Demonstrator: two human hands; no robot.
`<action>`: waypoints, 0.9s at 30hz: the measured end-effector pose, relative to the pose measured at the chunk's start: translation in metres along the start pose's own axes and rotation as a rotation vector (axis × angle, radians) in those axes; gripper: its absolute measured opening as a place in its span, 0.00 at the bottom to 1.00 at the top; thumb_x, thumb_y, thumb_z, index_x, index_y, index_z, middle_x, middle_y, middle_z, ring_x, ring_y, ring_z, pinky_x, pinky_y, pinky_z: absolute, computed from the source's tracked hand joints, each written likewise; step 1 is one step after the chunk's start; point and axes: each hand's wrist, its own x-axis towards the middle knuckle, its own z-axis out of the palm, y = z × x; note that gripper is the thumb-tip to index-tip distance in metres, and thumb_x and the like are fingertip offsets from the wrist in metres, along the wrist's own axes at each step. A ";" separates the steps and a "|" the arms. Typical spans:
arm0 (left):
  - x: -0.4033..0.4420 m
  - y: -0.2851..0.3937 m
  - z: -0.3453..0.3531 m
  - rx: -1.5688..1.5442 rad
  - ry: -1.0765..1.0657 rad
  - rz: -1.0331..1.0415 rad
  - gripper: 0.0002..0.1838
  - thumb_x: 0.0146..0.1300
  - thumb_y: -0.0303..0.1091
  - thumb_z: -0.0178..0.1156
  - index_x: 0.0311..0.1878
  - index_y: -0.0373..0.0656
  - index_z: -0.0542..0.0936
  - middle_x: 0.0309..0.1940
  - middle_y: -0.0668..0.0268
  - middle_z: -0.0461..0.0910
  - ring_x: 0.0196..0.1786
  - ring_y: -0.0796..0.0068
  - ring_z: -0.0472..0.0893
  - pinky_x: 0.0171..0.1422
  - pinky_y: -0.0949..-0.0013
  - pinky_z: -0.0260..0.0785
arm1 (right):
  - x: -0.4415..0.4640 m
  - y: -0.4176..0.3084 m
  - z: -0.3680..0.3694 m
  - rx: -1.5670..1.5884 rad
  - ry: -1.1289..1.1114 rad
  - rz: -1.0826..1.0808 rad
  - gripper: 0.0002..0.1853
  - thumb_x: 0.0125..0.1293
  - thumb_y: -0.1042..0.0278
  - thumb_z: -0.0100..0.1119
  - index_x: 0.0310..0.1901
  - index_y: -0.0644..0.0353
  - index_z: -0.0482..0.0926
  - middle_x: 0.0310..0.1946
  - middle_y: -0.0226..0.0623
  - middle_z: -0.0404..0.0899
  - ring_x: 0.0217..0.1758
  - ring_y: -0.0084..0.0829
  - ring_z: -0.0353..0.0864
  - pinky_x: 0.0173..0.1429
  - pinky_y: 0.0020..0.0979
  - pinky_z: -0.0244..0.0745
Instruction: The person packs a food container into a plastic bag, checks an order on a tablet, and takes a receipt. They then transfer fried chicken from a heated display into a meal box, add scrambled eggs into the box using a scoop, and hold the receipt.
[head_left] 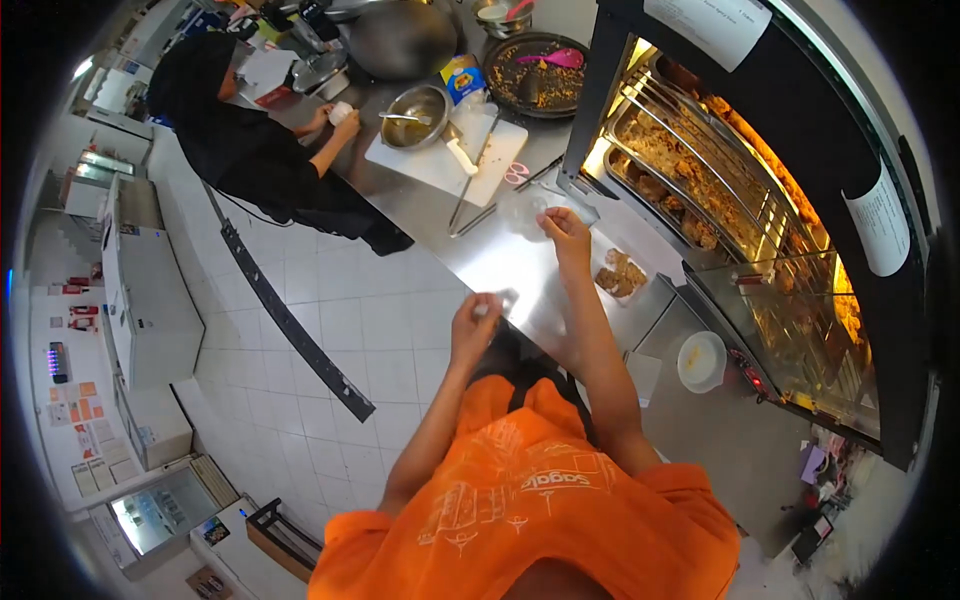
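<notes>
My right hand (567, 235) is raised over the steel counter, its fingers pinched at the edge of a clear plastic piece (523, 212); whether that is a bag or a lid I cannot tell. Lower and to the left, my left hand (475, 318) is closed near the counter's front edge, with thumb and fingers together. What it holds, if anything, is too small or glary to make out. Browned, crumbly food pieces (620, 273) lie on a pale sheet or tray to the right of my right hand.
A lit display case (690, 150) with food trays stands at right. A white bowl (702, 361) sits below it. Ahead are a white cutting board (500, 160), a knife (461, 156), scissors (517, 173) and a metal bowl (416, 115). A co-worker (250, 140) at left holds something white.
</notes>
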 end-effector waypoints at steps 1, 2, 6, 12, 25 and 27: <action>0.017 0.006 0.009 0.024 0.070 0.114 0.18 0.63 0.40 0.64 0.52 0.41 0.76 0.37 0.69 0.78 0.31 0.81 0.75 0.32 0.76 0.66 | -0.015 -0.006 -0.006 0.024 -0.077 -0.025 0.05 0.63 0.73 0.63 0.40 0.61 0.81 0.34 0.28 0.81 0.38 0.18 0.76 0.44 0.21 0.70; 0.032 0.012 0.020 0.047 0.135 0.232 0.21 0.63 0.42 0.65 0.54 0.41 0.74 0.38 0.69 0.78 0.31 0.81 0.75 0.32 0.76 0.66 | -0.027 -0.012 -0.012 0.048 -0.149 -0.055 0.03 0.65 0.73 0.61 0.39 0.60 0.81 0.34 0.26 0.80 0.36 0.16 0.75 0.43 0.21 0.70; 0.074 0.028 0.045 0.133 0.137 0.286 0.26 0.58 0.44 0.69 0.54 0.40 0.74 0.41 0.67 0.77 0.34 0.78 0.77 0.35 0.73 0.70 | -0.048 -0.017 -0.036 -0.041 -0.236 -0.043 0.05 0.67 0.73 0.58 0.41 0.63 0.81 0.33 0.27 0.80 0.36 0.18 0.75 0.44 0.22 0.70; 0.112 0.018 0.074 -0.421 -0.269 -0.391 0.21 0.56 0.37 0.70 0.48 0.36 0.76 0.39 0.61 0.80 0.32 0.72 0.79 0.37 0.69 0.74 | -0.053 -0.028 -0.048 -0.023 -0.148 -0.014 0.05 0.67 0.72 0.58 0.41 0.60 0.81 0.35 0.26 0.80 0.36 0.18 0.75 0.45 0.22 0.70; 0.082 0.057 0.081 0.271 -0.175 0.777 0.13 0.51 0.19 0.64 0.42 0.38 0.78 0.34 0.63 0.75 0.26 0.74 0.78 0.33 0.72 0.73 | -0.010 0.015 -0.060 -0.627 0.226 0.239 0.17 0.65 0.54 0.59 0.39 0.61 0.83 0.22 0.33 0.77 0.22 0.23 0.73 0.28 0.30 0.67; 0.080 0.056 0.078 0.256 -0.174 0.738 0.11 0.51 0.20 0.65 0.39 0.40 0.80 0.30 0.65 0.78 0.28 0.75 0.79 0.35 0.72 0.72 | -0.010 0.003 -0.048 -0.473 0.170 0.415 0.20 0.66 0.53 0.58 0.42 0.64 0.83 0.28 0.40 0.82 0.31 0.26 0.80 0.35 0.36 0.74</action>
